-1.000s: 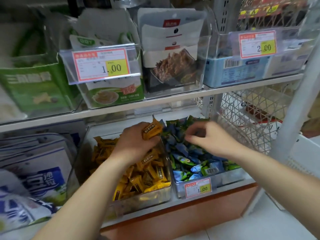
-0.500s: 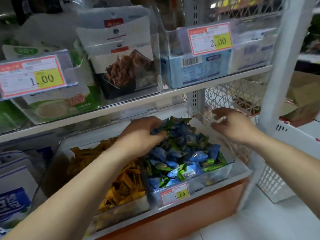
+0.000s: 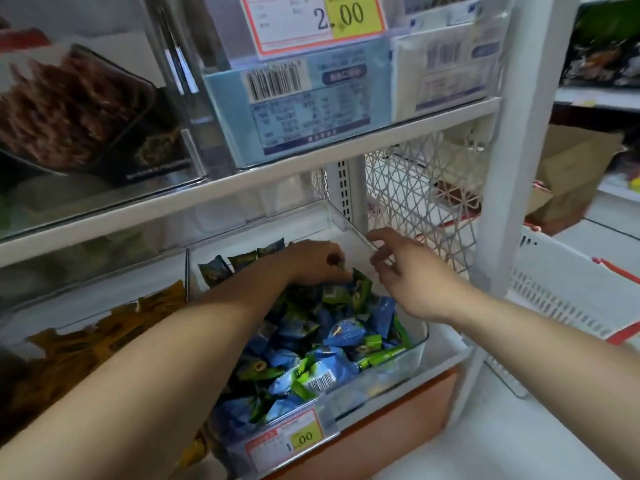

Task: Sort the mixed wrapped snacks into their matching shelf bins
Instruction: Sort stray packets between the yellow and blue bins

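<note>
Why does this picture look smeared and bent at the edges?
Head view: motion blur smears the price tag, the yellow snacks and the left hand; the wide lens slants the shelf edge and the post; dull glare lies on the clear bin wall.

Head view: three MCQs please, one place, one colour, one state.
1. Where is the left hand?
A) in the bin of blue and green snacks
B) on the upper shelf
C) on the floor

2. What colour are the wrapped snacks in the neighbouring bin on the left?
A) red
B) yellow
C) white

3. How is the right hand?
A) gripping a box
B) flat on a price tag
C) open, holding nothing

Key:
1 A, its fingers reach among the blue and green wrappers.
2 B, that pile is yellow.
3 C, its fingers are loose with nothing in them.
</note>
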